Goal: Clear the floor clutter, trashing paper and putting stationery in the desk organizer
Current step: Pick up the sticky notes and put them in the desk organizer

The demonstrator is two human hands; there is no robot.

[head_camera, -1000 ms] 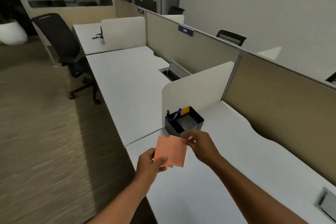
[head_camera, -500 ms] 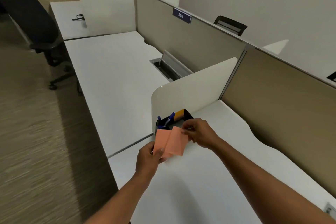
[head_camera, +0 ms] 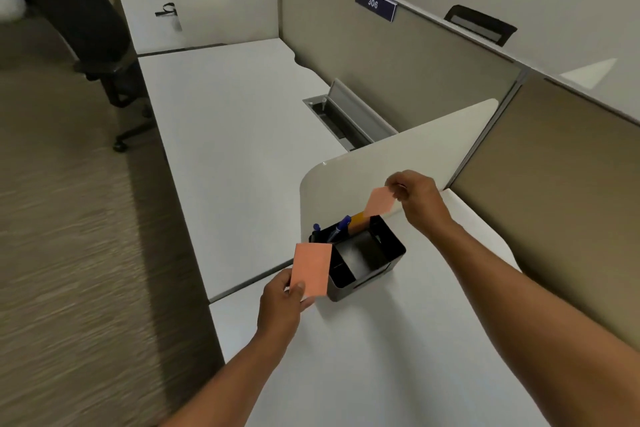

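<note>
A black desk organizer (head_camera: pixel 379 262) stands on the white desk (head_camera: pixel 363 357) beside a low cream divider (head_camera: pixel 398 166). Blue pens (head_camera: pixel 337 229) and an orange item (head_camera: pixel 356 222) stick up in its back compartments. My left hand (head_camera: pixel 282 305) pinches an orange paper note (head_camera: pixel 310 269) by its lower edge, just left of the organizer. My right hand (head_camera: pixel 417 199) pinches a second orange note (head_camera: pixel 380 201) by its top corner, held above the organizer's far side.
A tan partition (head_camera: pixel 398 55) with a blue "306" label runs along the desks' far side. An open cable tray (head_camera: pixel 343 114) sits in the neighbouring desk. A black office chair (head_camera: pixel 79 21) stands on the carpet at the left.
The two orange notes, held together before, are now apart: my right hand lifted one up and right over the organizer while my left kept the other. The view came closer to the desk.
</note>
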